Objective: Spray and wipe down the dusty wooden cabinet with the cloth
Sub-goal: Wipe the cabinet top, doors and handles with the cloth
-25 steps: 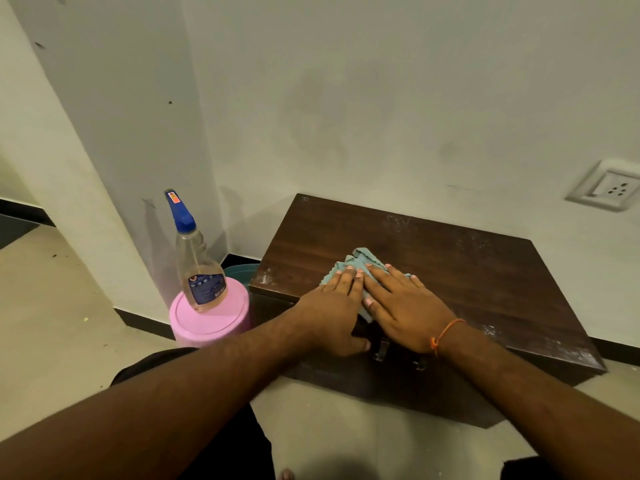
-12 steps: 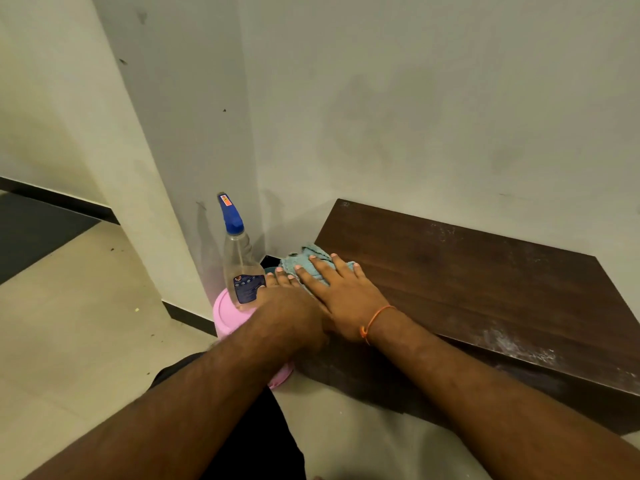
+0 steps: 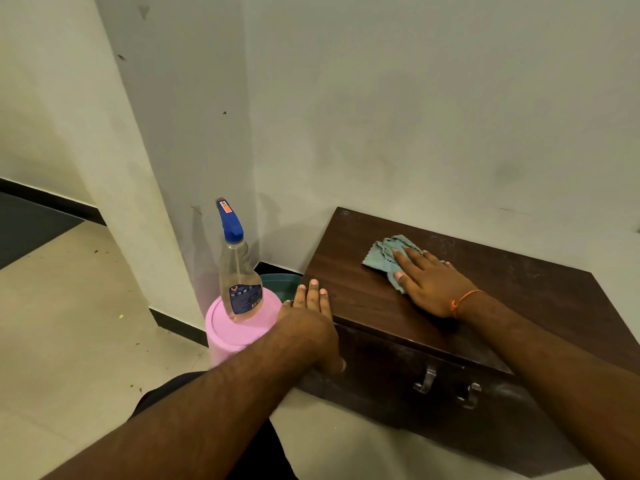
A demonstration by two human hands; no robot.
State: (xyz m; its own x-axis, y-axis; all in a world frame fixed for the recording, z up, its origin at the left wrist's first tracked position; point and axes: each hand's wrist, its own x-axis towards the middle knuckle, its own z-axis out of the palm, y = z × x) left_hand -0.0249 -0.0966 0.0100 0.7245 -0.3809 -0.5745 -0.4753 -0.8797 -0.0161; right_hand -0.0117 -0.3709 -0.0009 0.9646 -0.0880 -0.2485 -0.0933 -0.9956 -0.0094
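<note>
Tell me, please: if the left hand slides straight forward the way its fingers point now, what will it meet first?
Probably the teal tub behind the pink container. The left hand lies flat at the cabinet's left edge, fingers pointing toward the wall. Depth is unclear; it may pass over the rim and reach the wall instead.

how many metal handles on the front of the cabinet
2. One metal handle hangs on the cabinet front near the middle, the other handle just to its right. The left hand covers the front's left corner, so another may be hidden.
</note>
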